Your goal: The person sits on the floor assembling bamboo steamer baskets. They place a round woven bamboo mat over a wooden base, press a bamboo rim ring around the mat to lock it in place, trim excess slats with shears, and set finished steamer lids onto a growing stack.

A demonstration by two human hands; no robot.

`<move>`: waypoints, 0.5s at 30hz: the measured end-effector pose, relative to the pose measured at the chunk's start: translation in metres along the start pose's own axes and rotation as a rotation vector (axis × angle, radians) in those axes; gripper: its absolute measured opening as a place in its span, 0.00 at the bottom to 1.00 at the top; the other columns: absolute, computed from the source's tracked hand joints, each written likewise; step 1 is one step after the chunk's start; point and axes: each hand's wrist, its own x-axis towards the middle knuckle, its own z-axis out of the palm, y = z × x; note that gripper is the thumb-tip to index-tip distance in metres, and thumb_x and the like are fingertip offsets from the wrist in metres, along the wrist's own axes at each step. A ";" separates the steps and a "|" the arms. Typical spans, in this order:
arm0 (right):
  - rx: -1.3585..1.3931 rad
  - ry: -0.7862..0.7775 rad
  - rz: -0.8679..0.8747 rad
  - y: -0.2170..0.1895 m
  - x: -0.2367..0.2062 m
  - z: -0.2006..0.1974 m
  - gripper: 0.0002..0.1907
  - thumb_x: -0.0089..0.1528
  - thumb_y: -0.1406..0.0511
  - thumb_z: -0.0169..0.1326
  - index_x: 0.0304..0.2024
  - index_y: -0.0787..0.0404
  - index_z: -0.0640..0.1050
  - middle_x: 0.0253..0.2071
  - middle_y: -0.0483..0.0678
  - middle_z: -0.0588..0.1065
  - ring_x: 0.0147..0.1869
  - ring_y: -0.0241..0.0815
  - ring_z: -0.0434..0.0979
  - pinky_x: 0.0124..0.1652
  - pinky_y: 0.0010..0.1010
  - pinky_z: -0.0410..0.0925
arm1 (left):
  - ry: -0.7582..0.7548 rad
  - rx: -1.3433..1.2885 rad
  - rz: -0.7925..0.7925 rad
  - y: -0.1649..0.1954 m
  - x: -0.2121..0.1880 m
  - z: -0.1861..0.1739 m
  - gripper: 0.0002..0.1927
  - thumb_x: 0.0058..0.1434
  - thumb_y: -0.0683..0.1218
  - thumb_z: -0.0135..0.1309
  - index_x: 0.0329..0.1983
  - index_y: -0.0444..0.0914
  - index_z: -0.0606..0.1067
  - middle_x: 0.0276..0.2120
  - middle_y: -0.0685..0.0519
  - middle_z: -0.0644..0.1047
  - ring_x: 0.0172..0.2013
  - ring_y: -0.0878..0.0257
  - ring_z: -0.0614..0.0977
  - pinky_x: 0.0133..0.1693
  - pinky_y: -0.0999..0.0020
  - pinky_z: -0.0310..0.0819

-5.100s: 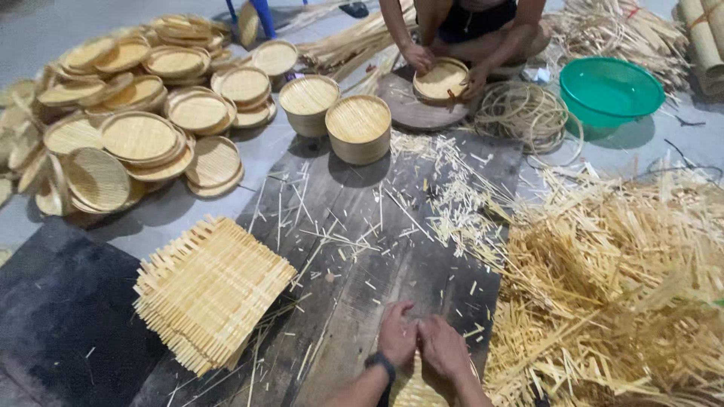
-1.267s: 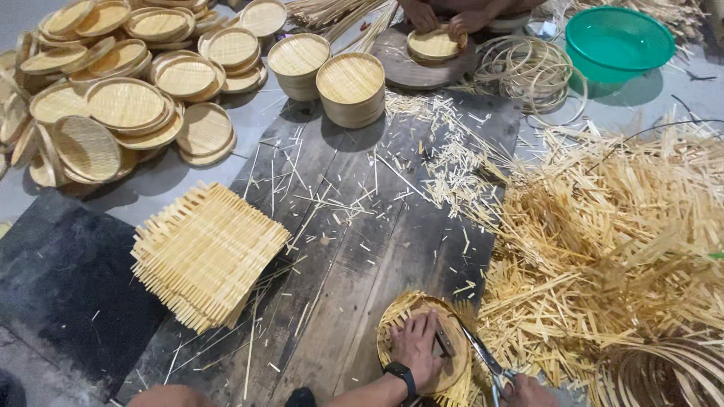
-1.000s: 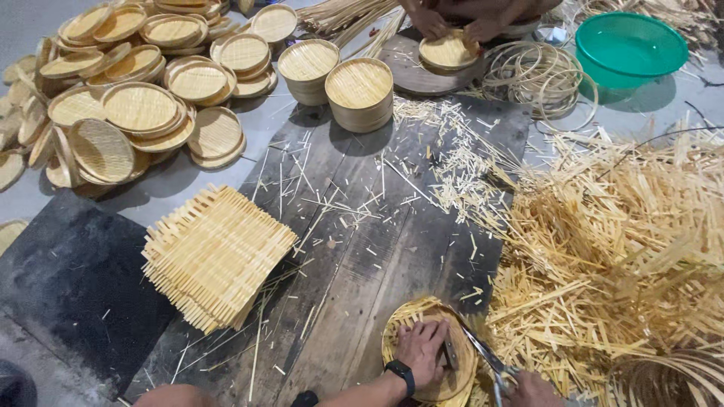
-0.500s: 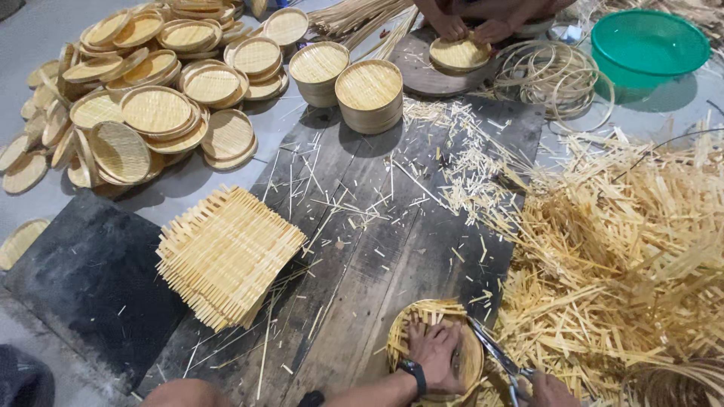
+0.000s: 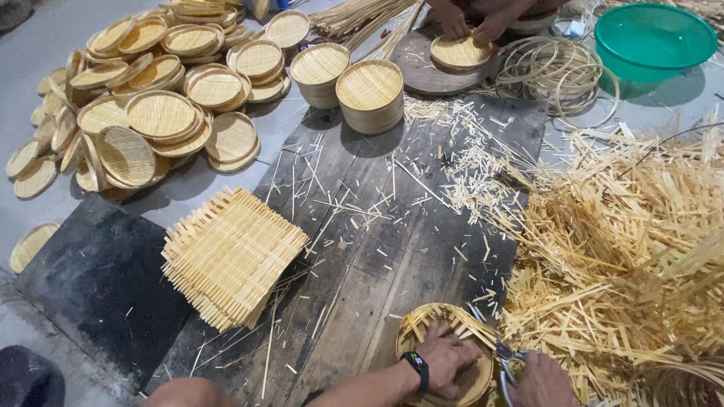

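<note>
My left hand (image 5: 445, 358), with a dark watch on the wrist, presses flat on a round woven bamboo tray (image 5: 422, 328) at the bottom of the head view. Loose strip ends stick out around the tray's rim. My right hand (image 5: 541, 380) grips a pair of scissors (image 5: 494, 348) whose blades point up along the tray's right edge. Both hands sit at the near end of a dark wooden board (image 5: 377, 226).
A stack of square woven mats (image 5: 230, 256) lies left of me. Finished round trays (image 5: 158, 113) pile at the far left. Bamboo offcuts (image 5: 633, 249) heap on the right. Another person's hands (image 5: 471, 26) hold a tray at the top, beside bamboo hoops (image 5: 558, 71) and a green basin (image 5: 652, 38).
My left hand stays pressed on the tray while the scissors shift along its right edge. The view has drifted a little to the right, and the other person keeps working on a tray.
</note>
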 end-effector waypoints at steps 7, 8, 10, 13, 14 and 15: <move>0.129 0.047 0.004 0.012 0.006 0.000 0.22 0.51 0.52 0.62 0.44 0.53 0.78 0.36 0.55 0.79 0.45 0.55 0.83 0.44 0.49 0.76 | 0.214 0.077 -0.039 -0.001 -0.017 0.003 0.58 0.42 0.60 0.69 0.76 0.44 0.57 0.74 0.46 0.59 0.75 0.41 0.53 0.69 0.30 0.33; 0.168 0.066 -0.035 0.013 0.007 0.000 0.25 0.49 0.51 0.65 0.45 0.54 0.79 0.35 0.58 0.78 0.44 0.58 0.82 0.45 0.53 0.75 | 0.188 -0.080 -0.284 0.004 -0.019 0.005 0.63 0.42 0.61 0.71 0.76 0.39 0.51 0.73 0.39 0.53 0.73 0.38 0.49 0.68 0.32 0.33; 0.117 0.061 -0.035 0.010 0.009 0.002 0.31 0.47 0.46 0.67 0.44 0.57 0.78 0.36 0.60 0.77 0.44 0.60 0.81 0.46 0.54 0.75 | 0.242 -0.150 -0.433 0.009 -0.020 0.013 0.68 0.43 0.60 0.73 0.77 0.32 0.46 0.71 0.33 0.53 0.70 0.36 0.51 0.68 0.36 0.40; -0.021 0.038 0.035 0.007 0.013 0.003 0.34 0.46 0.42 0.67 0.41 0.59 0.76 0.37 0.59 0.77 0.45 0.57 0.82 0.48 0.51 0.76 | 0.433 0.022 -0.223 0.010 -0.019 0.016 0.66 0.45 0.56 0.73 0.80 0.28 0.51 0.67 0.34 0.63 0.68 0.37 0.63 0.67 0.40 0.53; 0.021 0.046 0.035 0.007 0.014 0.003 0.34 0.47 0.42 0.67 0.42 0.59 0.75 0.38 0.58 0.77 0.46 0.57 0.81 0.49 0.50 0.76 | 0.446 0.024 -0.200 0.008 -0.019 0.016 0.66 0.44 0.56 0.74 0.80 0.28 0.52 0.66 0.34 0.64 0.66 0.37 0.63 0.65 0.40 0.54; 0.036 0.022 0.041 0.009 0.015 0.001 0.34 0.47 0.42 0.66 0.43 0.58 0.75 0.39 0.58 0.77 0.47 0.57 0.81 0.50 0.50 0.75 | 0.464 0.025 -0.174 0.006 -0.020 0.014 0.66 0.44 0.56 0.76 0.79 0.28 0.52 0.64 0.34 0.65 0.65 0.36 0.64 0.63 0.40 0.55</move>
